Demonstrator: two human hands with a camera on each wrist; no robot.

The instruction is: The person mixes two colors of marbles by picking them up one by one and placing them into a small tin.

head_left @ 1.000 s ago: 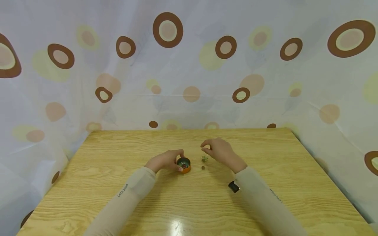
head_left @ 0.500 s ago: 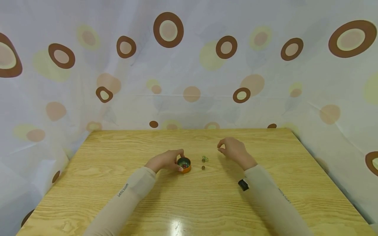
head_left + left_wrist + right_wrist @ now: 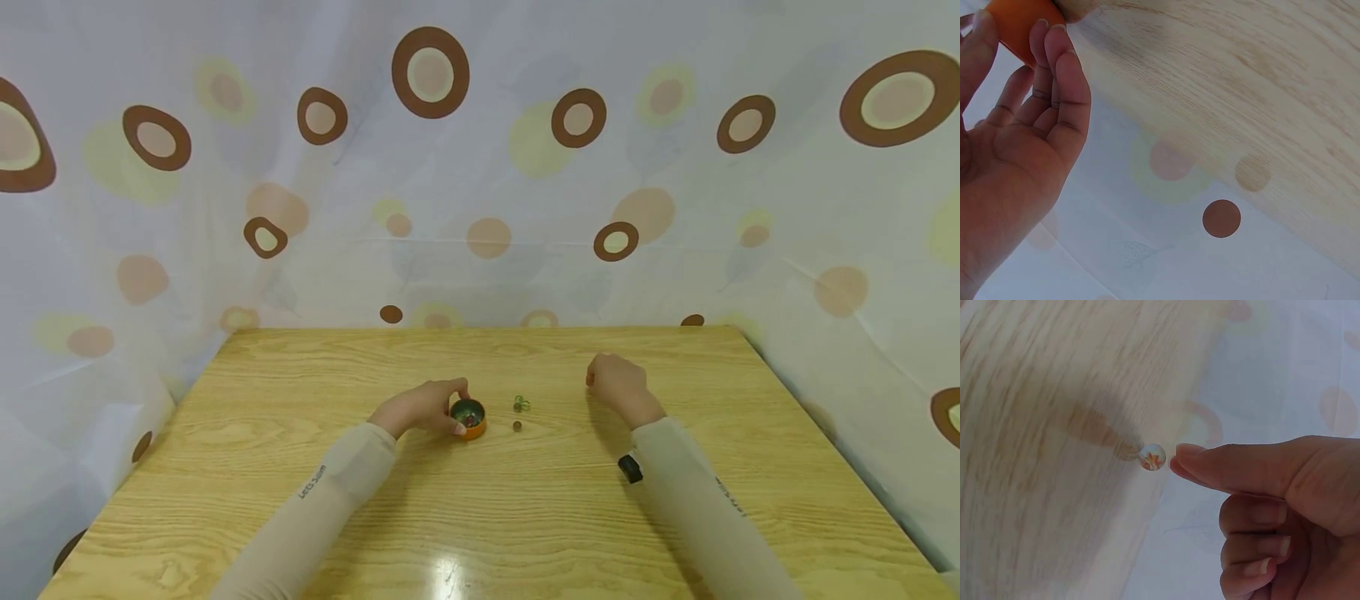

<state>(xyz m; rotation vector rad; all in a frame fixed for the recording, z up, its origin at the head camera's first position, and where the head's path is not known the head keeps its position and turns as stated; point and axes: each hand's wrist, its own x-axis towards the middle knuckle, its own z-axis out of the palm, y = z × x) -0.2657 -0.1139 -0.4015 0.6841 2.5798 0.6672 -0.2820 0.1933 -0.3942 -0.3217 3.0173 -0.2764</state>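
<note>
My left hand (image 3: 423,407) grips a small bowl (image 3: 475,432) by its side, thumb in front and a finger behind. The bowl is orange outside and dark green inside, with several small coloured pieces at its bottom. Its orange wall (image 3: 1022,28) shows between the fingers in the left wrist view. My right hand (image 3: 1285,506) has thumb and index tips together and the other fingers curled. A clear marble (image 3: 1152,457) with an orange pattern lies just beyond those tips, a narrow gap apart; the hand hides it in the head view.
Between the hands, several small marbles lie on the wooden table (image 3: 480,517): a greenish cluster (image 3: 521,403) and a single brown one (image 3: 517,426) in front of it. A spotted white sheet (image 3: 487,167) hangs behind the table and along its sides.
My right hand has moved rightward, away from the bowl and the marbles in the middle, and turned so its fingertips are hidden. The left hand stays on the bowl.
</note>
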